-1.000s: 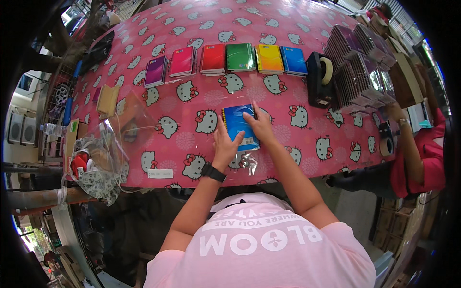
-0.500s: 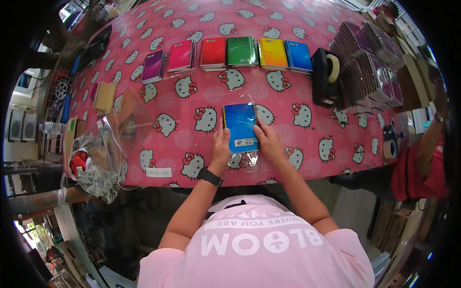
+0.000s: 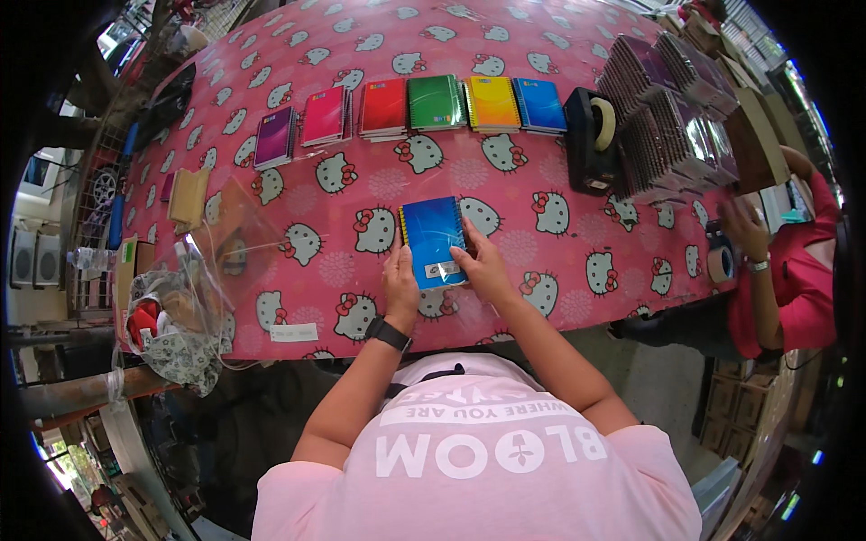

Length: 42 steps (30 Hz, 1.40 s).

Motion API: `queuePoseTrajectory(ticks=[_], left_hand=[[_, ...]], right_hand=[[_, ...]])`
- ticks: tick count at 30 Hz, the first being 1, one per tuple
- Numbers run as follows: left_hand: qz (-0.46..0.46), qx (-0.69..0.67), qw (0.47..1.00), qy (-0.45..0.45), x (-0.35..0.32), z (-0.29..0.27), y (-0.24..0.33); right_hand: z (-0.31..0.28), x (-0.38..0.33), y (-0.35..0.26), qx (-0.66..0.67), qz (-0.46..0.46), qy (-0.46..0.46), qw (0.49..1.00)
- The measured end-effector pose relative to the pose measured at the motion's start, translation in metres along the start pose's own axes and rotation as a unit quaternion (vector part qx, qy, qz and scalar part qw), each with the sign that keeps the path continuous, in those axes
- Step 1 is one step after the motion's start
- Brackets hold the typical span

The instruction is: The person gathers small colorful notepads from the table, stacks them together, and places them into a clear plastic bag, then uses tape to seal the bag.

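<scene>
A blue spiral notebook (image 3: 431,236) lies flat on the pink patterned tablecloth (image 3: 541,225), inside a clear plastic sleeve. My left hand (image 3: 400,281) rests at its lower left edge, fingers pressed on the table beside it. My right hand (image 3: 483,267) lies on its lower right corner, fingers touching the cover. Neither hand lifts the notebook.
A row of spiral notebooks, purple (image 3: 275,136), pink, red, green (image 3: 435,102), yellow and blue, lies at the far side. A black tape dispenser (image 3: 591,140) and stacks of wrapped notebooks (image 3: 672,117) stand right. Clear bags (image 3: 194,298) lie left. Another person's hand (image 3: 744,225) works at the right.
Both hands slid down from the notebook's middle to its lower edge. The person at the right moved a hand onto the table near a tape roll.
</scene>
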State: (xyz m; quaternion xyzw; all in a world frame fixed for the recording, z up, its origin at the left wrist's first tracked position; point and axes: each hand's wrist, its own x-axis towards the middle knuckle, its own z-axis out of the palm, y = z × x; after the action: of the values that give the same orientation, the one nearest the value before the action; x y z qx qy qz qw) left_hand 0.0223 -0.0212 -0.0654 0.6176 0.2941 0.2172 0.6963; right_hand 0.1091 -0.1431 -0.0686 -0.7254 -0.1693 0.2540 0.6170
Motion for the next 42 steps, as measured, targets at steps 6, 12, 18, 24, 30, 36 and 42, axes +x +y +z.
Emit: queuePoseTrajectory(ticks=[6, 12, 18, 24, 30, 36, 42], left_hand=[[0.039, 0.158, 0.985, 0.053, -0.006, 0.005, -0.005], [0.024, 0.185, 0.982, 0.028, -0.003, -0.001, -0.012], [0.045, 0.256, 0.963, 0.068, -0.004, 0.007, -0.010], [0.158, 0.532, 0.828, 0.081, 0.018, -0.043, 0.000], [0.152, 0.455, 0.872, 0.103, 0.027, -0.081, -0.004], [-0.158, -0.009, 0.982, -0.103, 0.008, -0.095, 0.048], [0.193, 0.332, 0.920, -0.078, -0.023, -0.001, 0.056]], right_hand=[[0.008, -0.004, -0.021, -0.387, -0.118, 0.056, 0.913], [-0.002, 0.004, -0.032, -0.557, -0.215, -0.027, 0.802], [0.007, 0.006, -0.028, -0.589, -0.212, -0.048, 0.778], [0.005, 0.004, -0.029, -0.589, -0.207, -0.037, 0.781], [0.010, 0.002, -0.038, -0.566, -0.211, -0.014, 0.797], [0.011, 0.010, -0.047, -0.380, -0.260, -0.081, 0.884], [0.012, 0.034, -0.078, -0.221, -0.075, -0.075, 0.970]])
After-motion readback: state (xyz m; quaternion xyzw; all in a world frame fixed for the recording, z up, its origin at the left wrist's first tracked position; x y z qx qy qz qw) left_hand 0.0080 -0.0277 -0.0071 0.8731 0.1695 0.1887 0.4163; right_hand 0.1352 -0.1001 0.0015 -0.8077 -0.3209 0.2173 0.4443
